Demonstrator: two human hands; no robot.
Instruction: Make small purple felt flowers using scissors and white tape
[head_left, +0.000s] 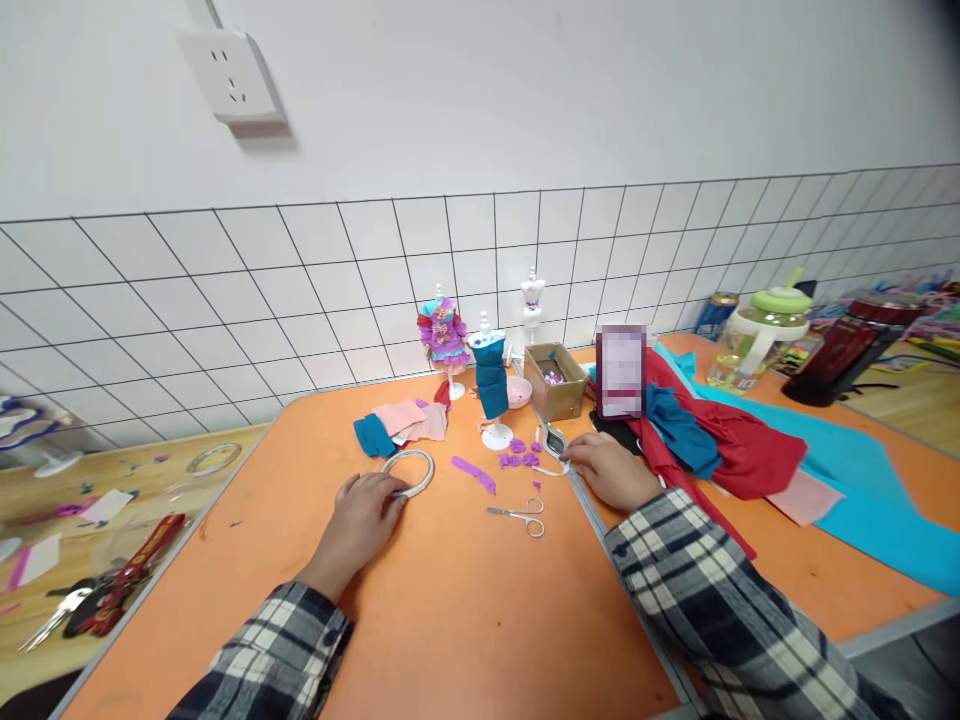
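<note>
My left hand (364, 525) has its fingers closed on the near edge of a thin roll of tape (427, 478), a pale ring on the orange table. My right hand (611, 470) pinches the end of a small grey and white object (555, 442) with a white strip by it; its kind is unclear. Between my hands lie small scissors (517, 514), a purple fabric strip (474, 474) and several purple scraps (519, 459). Behind them, a small dress form (491, 375) wears a teal wrap.
Farther back are a form in a purple dress (448, 338), a bare white form (532, 298), a cardboard box (559, 395) and a pink bowl (519, 391). Rightward are a blurred phone (621, 372), red fabric (757, 440), a lidded bottle (761, 345) and a thermos (847, 350).
</note>
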